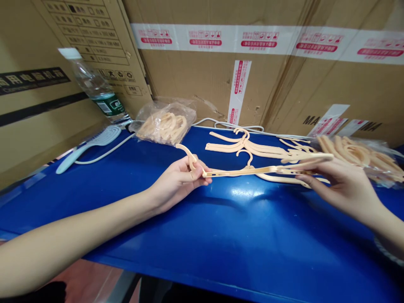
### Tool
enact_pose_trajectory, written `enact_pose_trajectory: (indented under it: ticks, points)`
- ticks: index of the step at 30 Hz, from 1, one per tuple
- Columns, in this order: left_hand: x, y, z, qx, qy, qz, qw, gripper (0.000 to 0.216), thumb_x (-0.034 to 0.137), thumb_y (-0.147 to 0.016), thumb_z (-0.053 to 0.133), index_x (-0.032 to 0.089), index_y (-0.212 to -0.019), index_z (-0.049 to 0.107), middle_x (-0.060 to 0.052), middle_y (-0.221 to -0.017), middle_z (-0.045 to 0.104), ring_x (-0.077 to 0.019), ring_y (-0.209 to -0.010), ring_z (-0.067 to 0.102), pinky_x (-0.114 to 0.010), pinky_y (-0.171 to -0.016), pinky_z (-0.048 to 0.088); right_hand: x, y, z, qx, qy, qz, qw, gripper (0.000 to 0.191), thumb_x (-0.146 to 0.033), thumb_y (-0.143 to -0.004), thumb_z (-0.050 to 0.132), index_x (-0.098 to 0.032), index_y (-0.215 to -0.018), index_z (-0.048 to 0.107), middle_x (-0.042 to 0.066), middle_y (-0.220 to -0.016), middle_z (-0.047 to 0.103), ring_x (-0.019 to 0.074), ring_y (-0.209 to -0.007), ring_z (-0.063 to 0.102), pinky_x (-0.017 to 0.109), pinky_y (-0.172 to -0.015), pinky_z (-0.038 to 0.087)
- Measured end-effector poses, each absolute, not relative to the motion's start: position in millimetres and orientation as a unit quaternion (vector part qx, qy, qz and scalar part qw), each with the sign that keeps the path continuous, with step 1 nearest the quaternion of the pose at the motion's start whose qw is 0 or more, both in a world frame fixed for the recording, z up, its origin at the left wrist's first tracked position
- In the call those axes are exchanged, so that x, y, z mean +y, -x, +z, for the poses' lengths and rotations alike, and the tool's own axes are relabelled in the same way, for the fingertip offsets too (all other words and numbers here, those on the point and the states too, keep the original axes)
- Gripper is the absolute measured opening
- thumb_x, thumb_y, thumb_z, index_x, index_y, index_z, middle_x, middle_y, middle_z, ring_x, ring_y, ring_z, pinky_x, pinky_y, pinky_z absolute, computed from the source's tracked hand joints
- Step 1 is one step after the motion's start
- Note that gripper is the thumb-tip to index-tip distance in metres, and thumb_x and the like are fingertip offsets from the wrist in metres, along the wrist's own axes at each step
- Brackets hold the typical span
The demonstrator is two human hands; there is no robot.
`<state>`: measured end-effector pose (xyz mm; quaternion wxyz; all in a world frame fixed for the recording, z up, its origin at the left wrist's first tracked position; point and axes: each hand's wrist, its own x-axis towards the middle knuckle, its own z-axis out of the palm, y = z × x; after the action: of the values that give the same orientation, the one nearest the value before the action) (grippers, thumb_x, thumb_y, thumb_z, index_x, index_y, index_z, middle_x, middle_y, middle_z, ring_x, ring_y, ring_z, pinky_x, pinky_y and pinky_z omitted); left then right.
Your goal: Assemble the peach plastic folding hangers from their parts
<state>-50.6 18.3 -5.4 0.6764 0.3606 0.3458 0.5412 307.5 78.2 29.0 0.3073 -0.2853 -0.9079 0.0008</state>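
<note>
My left hand (179, 185) is closed around the hook end of a cream plastic clothes hanger (243, 171), with the curved hook standing up by the thumb. Its long thin arm stretches sideways above the table. At its other end, my right hand (350, 189) grips the hanger between thumb and fingers; part of that end is hidden by the fingers. Just behind lie several cream hangers (230, 147), stacked with hooks pointing away. Another hanger (277, 179) is partly covered by the held one. Loose cream pieces (295, 145) rest near my right hand.
Clear bags of cream hanger parts lie at the left (164, 124) and right (362, 155) on the blue table (221, 240). A hairbrush (97, 139), water bottle (109, 103) and white cable (104, 159) are at the left. Cardboard boxes (195, 80) wall the back.
</note>
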Motion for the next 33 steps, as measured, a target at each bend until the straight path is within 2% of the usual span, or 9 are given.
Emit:
enact_pose_trajectory:
  ticks: [7, 15, 27, 33]
  points:
    - [17, 51, -10, 0.374, -0.364, 0.556, 0.647, 0.037, 0.024, -0.064, 0.096, 0.014, -0.066, 0.06, -0.004, -0.075, 0.071, -0.0152, -0.068, 0.066, -0.026, -0.069, 0.054, 73, -302, 29, -0.914, 0.266, -0.019, 0.307, 0.007, -0.018, -0.096, 0.063, -0.024, -0.098, 0.065, 0.001, -0.091, 0.07, 0.0173, -0.084, 0.067, 0.027, -0.079, 0.051]
    - [16, 50, -13, 0.413, -0.361, 0.587, 0.596, 0.044, 0.024, -0.058, 0.099, 0.014, -0.071, 0.059, -0.002, -0.073, 0.071, -0.0143, -0.065, 0.067, -0.025, -0.067, 0.054, 70, -297, 26, -0.916, 0.262, -0.005, 0.303, 0.005, -0.02, -0.097, 0.064, -0.023, -0.099, 0.066, 0.003, -0.093, 0.071, 0.0175, -0.085, 0.067, 0.027, -0.08, 0.05]
    - [17, 50, -15, 0.416, -0.37, 0.621, 0.552, 0.043, 0.026, -0.062, 0.099, 0.014, -0.075, 0.06, -0.002, -0.073, 0.07, -0.0119, -0.063, 0.065, -0.022, -0.063, 0.054, 61, -290, 28, -0.908, 0.285, 0.055, 0.302, 0.008, -0.021, -0.095, 0.065, -0.024, -0.101, 0.068, 0.005, -0.091, 0.072, 0.0207, -0.078, 0.067, 0.03, -0.069, 0.053]
    - [19, 49, -14, 0.398, -0.367, 0.637, 0.549, 0.043, 0.031, -0.062, 0.099, 0.013, -0.073, 0.061, -0.003, -0.08, 0.073, -0.0126, -0.07, 0.069, -0.024, -0.075, 0.059, 59, -287, 30, -0.89, 0.331, 0.087, 0.301, 0.009, -0.029, -0.096, 0.066, -0.023, -0.097, 0.072, 0.004, -0.088, 0.074, 0.0177, -0.073, 0.067, 0.026, -0.062, 0.053]
